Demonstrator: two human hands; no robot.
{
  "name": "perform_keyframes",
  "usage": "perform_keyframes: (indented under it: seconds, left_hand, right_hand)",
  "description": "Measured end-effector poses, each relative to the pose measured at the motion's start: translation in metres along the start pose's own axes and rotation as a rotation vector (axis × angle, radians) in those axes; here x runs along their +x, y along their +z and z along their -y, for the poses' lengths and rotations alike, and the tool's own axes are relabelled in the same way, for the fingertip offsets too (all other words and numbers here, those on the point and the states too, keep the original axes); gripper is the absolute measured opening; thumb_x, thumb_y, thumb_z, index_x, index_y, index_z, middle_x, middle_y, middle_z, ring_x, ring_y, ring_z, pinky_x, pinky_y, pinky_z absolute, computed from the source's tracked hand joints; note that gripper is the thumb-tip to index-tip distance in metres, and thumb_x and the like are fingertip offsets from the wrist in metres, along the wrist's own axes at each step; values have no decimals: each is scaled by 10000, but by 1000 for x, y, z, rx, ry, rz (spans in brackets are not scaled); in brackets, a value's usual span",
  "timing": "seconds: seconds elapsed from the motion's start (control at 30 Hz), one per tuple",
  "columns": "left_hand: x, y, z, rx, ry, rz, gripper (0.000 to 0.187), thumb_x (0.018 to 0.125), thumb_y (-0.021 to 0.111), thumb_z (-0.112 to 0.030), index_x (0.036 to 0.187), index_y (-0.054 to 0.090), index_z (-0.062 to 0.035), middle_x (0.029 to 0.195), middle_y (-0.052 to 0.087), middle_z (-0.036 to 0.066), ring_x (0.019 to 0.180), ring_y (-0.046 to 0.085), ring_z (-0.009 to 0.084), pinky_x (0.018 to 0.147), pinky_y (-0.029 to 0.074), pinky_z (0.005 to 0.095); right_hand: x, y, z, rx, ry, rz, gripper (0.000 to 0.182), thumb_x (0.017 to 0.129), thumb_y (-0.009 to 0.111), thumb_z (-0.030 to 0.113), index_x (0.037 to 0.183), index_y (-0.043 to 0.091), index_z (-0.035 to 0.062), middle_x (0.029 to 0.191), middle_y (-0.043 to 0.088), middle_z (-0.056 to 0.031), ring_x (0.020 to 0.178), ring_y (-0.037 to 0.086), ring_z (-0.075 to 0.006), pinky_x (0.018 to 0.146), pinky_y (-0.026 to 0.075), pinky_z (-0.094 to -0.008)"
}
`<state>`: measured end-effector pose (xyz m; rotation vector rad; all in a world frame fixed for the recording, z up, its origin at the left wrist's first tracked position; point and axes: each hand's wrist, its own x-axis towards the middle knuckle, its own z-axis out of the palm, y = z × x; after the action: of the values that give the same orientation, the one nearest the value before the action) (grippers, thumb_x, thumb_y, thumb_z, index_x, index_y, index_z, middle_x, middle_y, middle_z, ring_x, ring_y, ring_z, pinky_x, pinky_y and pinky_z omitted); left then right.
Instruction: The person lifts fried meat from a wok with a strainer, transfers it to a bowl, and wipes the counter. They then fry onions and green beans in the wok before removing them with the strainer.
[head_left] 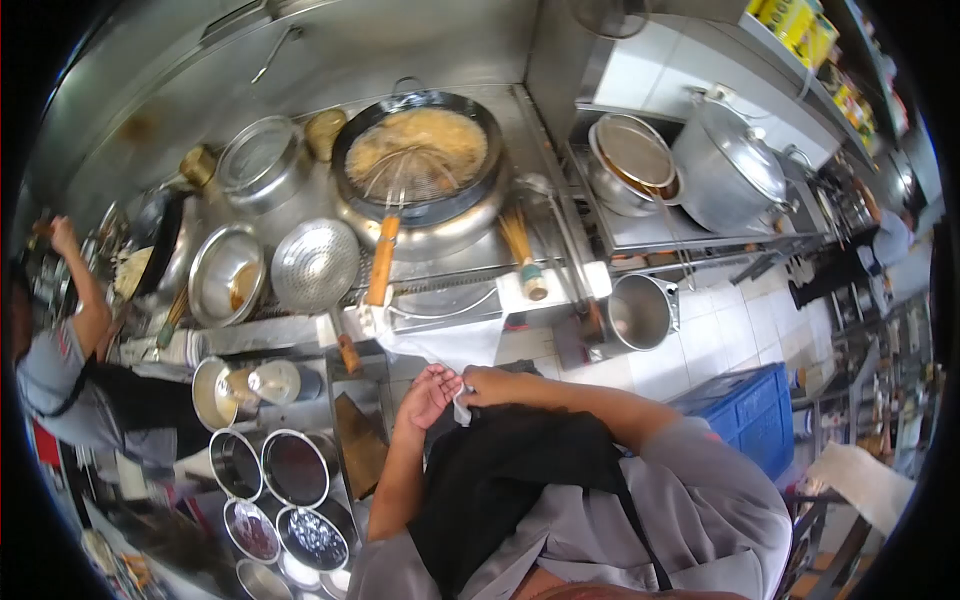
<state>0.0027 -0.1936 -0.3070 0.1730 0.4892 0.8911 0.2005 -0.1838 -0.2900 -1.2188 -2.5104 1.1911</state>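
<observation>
My left hand (pixel 430 397) is in front of the stove edge, palm up, its fingers apart and loosely curled. Right beside it, my right hand (pixel 484 386) is closed on a small piece of white cloth (pixel 461 411), which hangs down against my black apron (pixel 510 470). Beyond both hands, a larger white cloth (pixel 455 342) drapes over the stove's front edge. Farther back, a wok (pixel 492 125) holds bubbling, foamy oil. A wire skimmer (pixel 383 258) rests across it, its wooden handle pointing toward me.
Left of the wok are a perforated ladle (pixel 315 265) and a steel bowl (pixel 212 287). Several round containers (pixel 297 468) of sauce stand at lower left. A brush (pixel 527 275), a stockpot (pixel 725 165) and a blue crate (pixel 745 420) are to the right. A co-worker (pixel 75 350) stands at left.
</observation>
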Motion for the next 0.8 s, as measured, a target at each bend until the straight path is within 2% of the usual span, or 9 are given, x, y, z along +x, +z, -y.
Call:
perform_keyframes:
  seconds: [0.1,0.13,0.17,0.23,0.3,0.37,0.43,0.53,0.8]
  left_hand:
    - [21,-106,24,-144,122,-491,63,873,513,-43,907,558,-71,828,614,75,730,594,179,635,518,314]
    - [22,-89,22,93,63,-555,95,874,517,-117,917,587,-68,837,646,80,740,612,172,621,517,307]
    - [0,-76,32,224,140,-327,262,910,463,-187,1091,595,-50,998,632,132,933,622,238,833,520,352]
    - [8,-50,39,202,223,-312,312,897,485,-263,1116,583,-64,1033,625,128,937,617,223,830,514,345]
    - [12,-31,41,184,375,-279,440,870,528,-414,1166,561,-91,1103,610,121,943,607,194,825,504,332]
    - [5,28,22,1194,535,-320,447,944,402,-449,1226,510,-119,1159,582,93,1044,568,227,903,468,374]
    - [14,42,21,-322,151,-52,456,972,340,-460,1269,469,-139,1212,550,82,1129,522,257,967,424,408]
    - [27,22,39,-271,259,-97,512,963,331,-504,1291,450,-129,1246,523,92,1156,499,251,974,417,406]
    - [33,22,46,-219,425,-239,546,954,332,-530,1287,457,-116,1226,537,95,1141,508,252,962,424,406]
  right_hand:
    - [31,-9,29,25,-65,124,295,816,571,282,860,644,-1,812,626,-225,739,624,-359,713,501,-434]
    - [34,-13,42,25,-91,181,254,821,553,235,813,650,0,774,628,-214,685,623,-365,681,507,-432]
    - [34,-19,53,151,-228,227,235,822,536,209,844,641,-1,772,631,-207,660,628,-322,651,503,-422]
    - [38,-52,84,569,58,564,222,827,511,188,870,635,9,732,629,-178,628,615,-258,631,505,-398]
    - [61,-52,56,276,-229,192,186,826,490,144,904,638,64,829,639,-126,736,607,-211,682,510,-390]
    - [58,-50,54,-358,-87,-302,187,827,497,125,938,627,49,937,605,-144,887,592,-261,754,481,-405]
    - [50,-49,63,-496,-46,-200,245,835,486,124,1006,610,-1,1027,559,-173,1033,528,-329,830,439,-423]
    - [37,-32,63,-780,-34,-51,336,850,466,123,1108,571,-64,1149,493,-212,1123,453,-381,901,397,-457]
    - [32,-53,55,-473,-86,82,416,859,483,180,1230,520,-5,1254,440,-239,1186,420,-397,923,405,-471]
